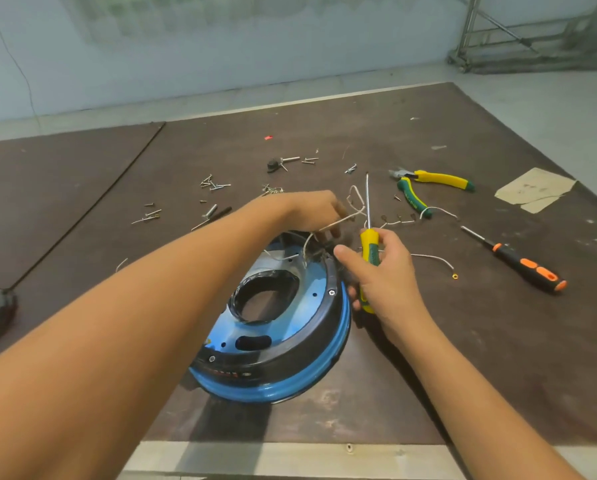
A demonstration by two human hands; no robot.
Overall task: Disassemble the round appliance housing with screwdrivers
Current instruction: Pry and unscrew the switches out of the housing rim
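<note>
The round housing (283, 344) is lying on the counter (480, 341), just beneath both hands. The left hand (310, 213) is reaching across it, fingers pinching a white wire (345, 219). The right hand (383, 275) is gripping a screwdriver (368, 239), its shaft pointing away.

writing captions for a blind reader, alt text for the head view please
A left hand holds pale wires at the far rim of a round blue housing on a brown table, while the right hand holds a yellow screwdriver, tip up. Screws, pliers and an orange screwdriver lie beyond.
</note>
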